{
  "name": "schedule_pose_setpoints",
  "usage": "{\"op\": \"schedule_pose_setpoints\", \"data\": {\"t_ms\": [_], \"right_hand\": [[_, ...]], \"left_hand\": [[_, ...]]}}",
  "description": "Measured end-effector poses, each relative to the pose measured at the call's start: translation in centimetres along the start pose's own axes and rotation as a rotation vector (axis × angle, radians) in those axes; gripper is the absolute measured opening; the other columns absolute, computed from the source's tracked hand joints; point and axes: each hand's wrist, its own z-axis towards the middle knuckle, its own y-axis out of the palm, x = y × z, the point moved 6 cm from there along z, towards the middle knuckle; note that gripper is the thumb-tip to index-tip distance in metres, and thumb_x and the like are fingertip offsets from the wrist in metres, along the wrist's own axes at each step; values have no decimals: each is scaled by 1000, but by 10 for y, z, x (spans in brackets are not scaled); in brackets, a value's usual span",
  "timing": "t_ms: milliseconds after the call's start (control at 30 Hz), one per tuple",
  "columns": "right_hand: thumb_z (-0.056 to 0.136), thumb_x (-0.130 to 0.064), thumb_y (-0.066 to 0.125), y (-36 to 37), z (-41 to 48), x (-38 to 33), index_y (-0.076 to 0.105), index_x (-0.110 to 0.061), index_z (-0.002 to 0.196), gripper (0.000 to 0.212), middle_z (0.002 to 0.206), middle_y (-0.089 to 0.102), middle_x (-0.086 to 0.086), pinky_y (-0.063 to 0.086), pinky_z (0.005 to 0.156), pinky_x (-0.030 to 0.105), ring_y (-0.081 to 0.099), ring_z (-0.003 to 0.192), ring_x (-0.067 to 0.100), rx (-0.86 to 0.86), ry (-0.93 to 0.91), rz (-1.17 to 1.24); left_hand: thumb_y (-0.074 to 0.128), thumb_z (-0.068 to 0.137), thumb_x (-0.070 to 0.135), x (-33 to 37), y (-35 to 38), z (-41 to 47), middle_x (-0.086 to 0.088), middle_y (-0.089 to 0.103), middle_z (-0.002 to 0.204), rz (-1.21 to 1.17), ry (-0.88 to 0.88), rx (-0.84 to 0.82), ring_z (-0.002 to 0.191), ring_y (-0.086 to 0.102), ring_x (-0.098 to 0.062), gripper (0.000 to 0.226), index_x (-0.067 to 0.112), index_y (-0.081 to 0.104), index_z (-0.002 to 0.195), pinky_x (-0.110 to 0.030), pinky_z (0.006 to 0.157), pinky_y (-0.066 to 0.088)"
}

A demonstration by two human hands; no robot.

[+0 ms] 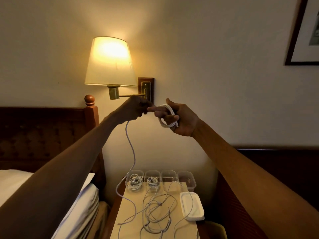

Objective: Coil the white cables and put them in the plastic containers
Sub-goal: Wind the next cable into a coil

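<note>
1. Our read: the right hand (179, 118) is raised to act as a former. A thin white cable (166, 116) is wound in loops round its fingers, and the grip is closed on that coil so the loops hold together.
2. The left hand (136, 108) is just beside it, its grip pinched tight on the same cable. We judge it is feeding and tensioning the next turn. The free run hangs down to the pale wooden worktop (133, 230), near its left edge.
3. Four clear rectangular plastic containers (168, 176) stand in a row along the worktop's back edge. The two on the left each hold a coiled white cable. The two on the right look empty, though it is dim there.
4. Tangled loose white cables (157, 211) lie mid-worktop, not yet coiled.
5. Stacked white plastic lids (191, 206) sit at the right edge, leaving the containers open for loading.
</note>
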Motion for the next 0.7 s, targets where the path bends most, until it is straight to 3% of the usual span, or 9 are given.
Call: {"op": "schedule_pose_setpoints", "data": {"t_ms": [100,200,300,433,500,600,700], "right_hand": [[105,-41,25,-2,1,-10,47,2,137,58,134,58,18,53,71,15,69,89,15,19,-80,-76],[106,-37,25,-6,5,-13,42,6,139,57,135,56,21,58,81,24,69,102,25,61,-133,-125],[107,-36,23,-13,13,-15,35,6,143,56,142,49,23,49,100,35,55,125,33,125,-185,-107],[106,-38,23,-24,22,-15,22,-4,151,57,157,27,16,26,116,41,32,143,32,292,-212,-239],[105,-40,25,-31,24,-16,27,-5,149,56,155,30,18,24,117,41,31,143,34,397,-219,-406],[105,-40,29,-39,23,-16,41,-2,138,52,142,40,32,39,107,40,40,132,44,491,-201,-754],[105,-39,29,-41,18,-10,49,-4,123,44,120,57,27,50,83,32,62,98,28,462,-115,-996]], "left_hand": [[51,100,15,-26,19,-7,-4,56,76,-223,-205,-72,57,46,-10,12,17,62,103,-18,46,36],[48,102,15,-23,40,-9,-4,55,74,-263,-297,-129,53,45,-10,13,19,61,103,-20,47,36],[49,101,11,-5,61,-8,-2,54,66,-178,-317,-215,47,45,-10,18,19,64,107,-19,42,38],[47,100,3,11,74,-1,-7,54,71,-6,-381,-360,49,47,-12,23,8,59,119,-20,42,39],[45,100,4,18,68,1,-7,54,69,63,-395,-403,45,48,-10,23,6,61,116,-19,40,39],[49,99,8,30,51,4,-6,56,66,103,-312,-443,41,48,-6,21,4,68,107,-18,41,40],[56,95,11,43,26,10,-2,61,69,216,-161,-400,49,51,-5,16,12,73,97,-17,45,41]]}}
